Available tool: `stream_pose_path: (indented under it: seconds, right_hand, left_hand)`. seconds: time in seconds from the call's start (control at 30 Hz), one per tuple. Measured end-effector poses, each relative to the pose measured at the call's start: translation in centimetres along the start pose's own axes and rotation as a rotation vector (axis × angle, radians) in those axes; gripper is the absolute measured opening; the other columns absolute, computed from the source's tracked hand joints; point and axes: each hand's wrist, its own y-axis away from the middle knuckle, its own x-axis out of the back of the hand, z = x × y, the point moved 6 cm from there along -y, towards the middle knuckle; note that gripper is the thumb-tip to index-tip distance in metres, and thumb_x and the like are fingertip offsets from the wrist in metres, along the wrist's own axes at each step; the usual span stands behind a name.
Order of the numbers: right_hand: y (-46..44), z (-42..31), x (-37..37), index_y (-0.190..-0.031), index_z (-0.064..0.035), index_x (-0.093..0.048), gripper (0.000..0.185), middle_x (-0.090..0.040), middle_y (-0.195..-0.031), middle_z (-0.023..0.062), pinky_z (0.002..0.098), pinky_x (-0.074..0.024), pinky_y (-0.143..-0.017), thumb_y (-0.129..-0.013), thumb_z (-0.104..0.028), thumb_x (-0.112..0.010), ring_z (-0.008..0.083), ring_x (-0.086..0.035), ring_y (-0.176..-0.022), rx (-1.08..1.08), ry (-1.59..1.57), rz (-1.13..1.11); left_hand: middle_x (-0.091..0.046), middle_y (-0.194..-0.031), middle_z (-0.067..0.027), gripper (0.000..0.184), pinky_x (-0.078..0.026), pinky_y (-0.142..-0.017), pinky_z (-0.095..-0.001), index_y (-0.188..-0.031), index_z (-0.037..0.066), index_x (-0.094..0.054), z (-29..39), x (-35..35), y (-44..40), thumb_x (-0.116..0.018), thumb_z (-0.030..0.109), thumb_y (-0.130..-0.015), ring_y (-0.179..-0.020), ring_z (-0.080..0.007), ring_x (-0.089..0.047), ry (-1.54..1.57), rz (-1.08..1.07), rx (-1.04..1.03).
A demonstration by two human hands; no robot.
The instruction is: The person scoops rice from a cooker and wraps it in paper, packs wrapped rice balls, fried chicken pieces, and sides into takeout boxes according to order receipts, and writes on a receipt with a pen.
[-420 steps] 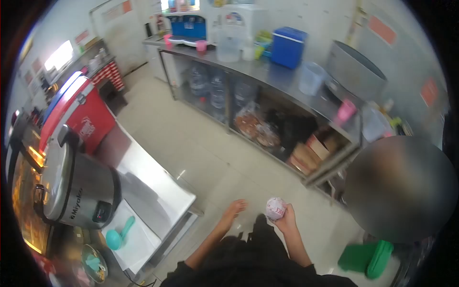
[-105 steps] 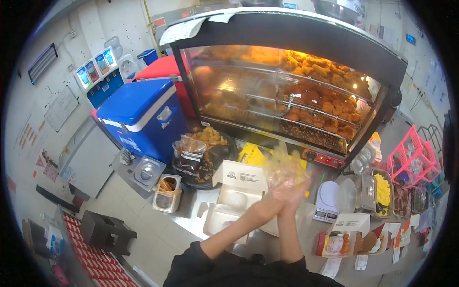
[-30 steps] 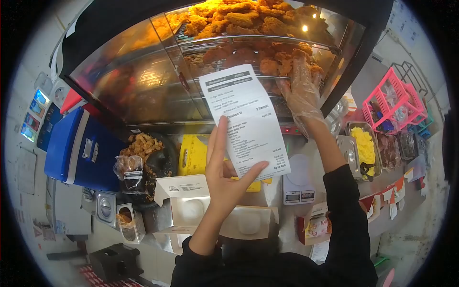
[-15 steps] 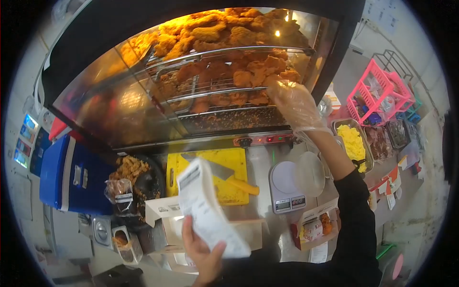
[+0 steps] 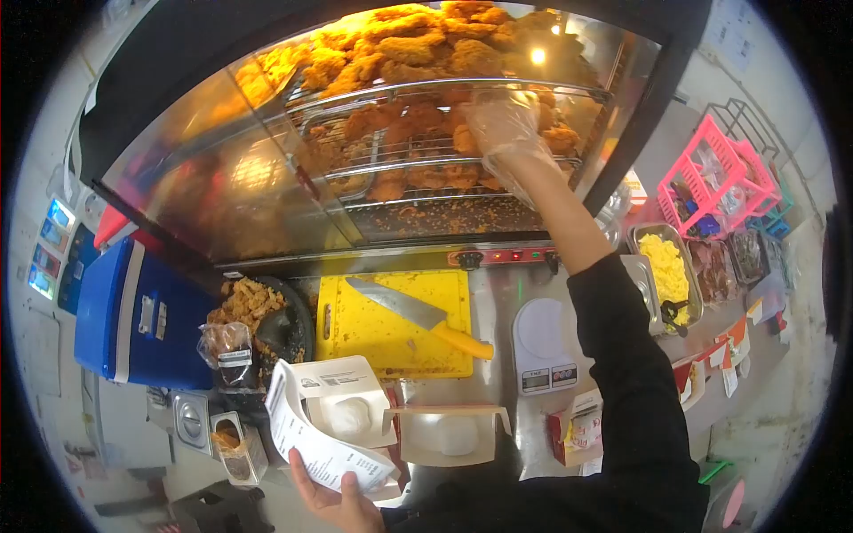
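Observation:
My left hand (image 5: 333,499) grips a curled sheaf of printed paper slips (image 5: 311,444) between thumb and fingers, low in the view. Just beyond it are two open cardboard boxes (image 5: 449,411), with a rounded white mound (image 5: 346,416) in the left one. My right hand (image 5: 506,124), in a clear plastic glove, reaches into a lit warming cabinet (image 5: 391,258). It is over the middle rack, right beside pieces of fried chicken (image 5: 418,124). Glare and the crumpled glove hide its fingers, so whether it touches or holds a piece does not show.
A knife (image 5: 418,313) lies on a yellow cutting board (image 5: 355,342) below the cabinet. To the right are a kitchen scale (image 5: 544,342), a filled box (image 5: 582,426), a tray of yellow food (image 5: 662,271) and a pink basket (image 5: 711,182). A blue cooler (image 5: 133,315) stands left.
My right hand has gone up and left, deeper into the cabinet. My left hand has shifted left with the paper slips, uncovering the cutting board, the knife and the open boxes.

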Motion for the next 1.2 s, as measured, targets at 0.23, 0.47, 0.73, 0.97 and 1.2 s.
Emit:
stream_pose_path:
  seconds: [0.23,0.47,0.73,0.97,1.2]
  right_hand:
    - [-5.2,-3.1,-4.7,-0.135,-0.0163,-0.038,0.054,-0.041,-0.136,0.0153,0.0391,-0.0337,-0.103,-0.083,-0.023,-0.052,0.0309,-0.040,-0.124,0.233,0.318,-0.322]
    - [-12.2,-2.8,-5.8,-0.133,-0.0134,-0.040,0.048,-0.044,-0.133,0.0142,0.0389,-0.0346,-0.102,-0.089,-0.030,-0.047,0.0291,-0.041,-0.123,0.279,0.426,0.248]
    - [3.0,-3.7,-2.9,-0.133,-0.0114,-0.039,0.048,-0.050,-0.126,0.0133,0.0397,-0.0392,-0.095,-0.089,-0.029,-0.050,0.0303,-0.046,-0.117,0.399,0.086,0.326]
    - [30.0,-5.5,1.1,-0.128,-0.0021,-0.045,0.050,-0.054,-0.121,0.0109,0.0316,-0.0417,-0.089,-0.081,-0.014,-0.059,0.0225,-0.053,-0.108,0.381,-0.928,-0.289]
    - [45.4,-4.6,-20.5,-0.131,-0.0014,-0.038,0.055,-0.050,-0.123,0.0190,0.0381,-0.0402,-0.094,-0.083,-0.014,-0.060,0.0296,-0.049,-0.113,-0.501,-0.877,-0.371]
  left_hand:
    - [-0.032,-0.136,-0.0147,0.079,-0.039,-0.097,-0.0340,-0.138,-0.002,-0.025,1.0,-0.3,-3.4,-0.062,-0.014,-0.070,-0.121,-0.0242,-0.040,-0.124,-0.174,-0.065]
    - [-0.026,-0.137,-0.0134,0.086,-0.051,-0.089,-0.0338,-0.142,0.005,-0.018,0.6,0.6,-6.3,-0.061,-0.016,-0.070,-0.120,-0.0278,-0.044,0.081,-0.295,-0.025]
    - [-0.028,-0.137,-0.0136,0.085,-0.052,-0.086,-0.0318,-0.141,0.003,-0.021,1.0,3.8,-5.3,-0.064,-0.014,-0.069,-0.117,-0.0267,-0.047,-0.021,-0.314,-0.122]
    - [-0.031,-0.134,-0.0141,0.086,-0.052,-0.086,-0.0320,-0.140,0.003,-0.022,0.6,6.0,-4.1,-0.064,-0.013,-0.068,-0.118,-0.0268,-0.046,-0.005,-0.507,-0.154]
    - [-0.030,-0.133,-0.0144,0.086,-0.048,-0.092,-0.0354,-0.140,0.003,-0.021,1.2,7.4,-3.0,-0.065,-0.011,-0.068,-0.121,-0.0256,-0.042,0.183,-0.722,-0.065]
